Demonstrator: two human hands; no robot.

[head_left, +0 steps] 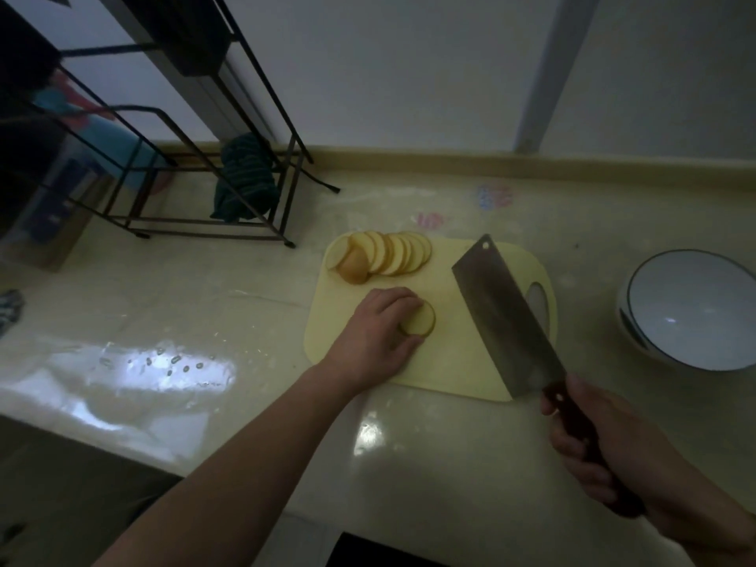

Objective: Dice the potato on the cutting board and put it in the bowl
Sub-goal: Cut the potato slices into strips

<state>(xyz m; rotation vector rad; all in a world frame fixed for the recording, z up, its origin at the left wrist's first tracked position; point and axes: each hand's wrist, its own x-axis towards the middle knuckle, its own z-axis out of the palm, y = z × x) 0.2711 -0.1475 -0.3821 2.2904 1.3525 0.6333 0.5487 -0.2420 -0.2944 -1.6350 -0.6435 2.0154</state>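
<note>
The left hand [382, 333] is reaching over the yellow cutting board [458, 362], fingers curling around a small stack of potato slices [418, 319]. The right hand [626, 456] is gripping the cleaver [505, 317], blade tilting toward 11 o'clock. More fanned slices [388, 255] are lying at the board's 11 o'clock corner. The beige counter [204, 304] is gleaming beneath grey walls. The white bowl [691, 308] is sitting at 3 o'clock, holding nothing visible.
</note>
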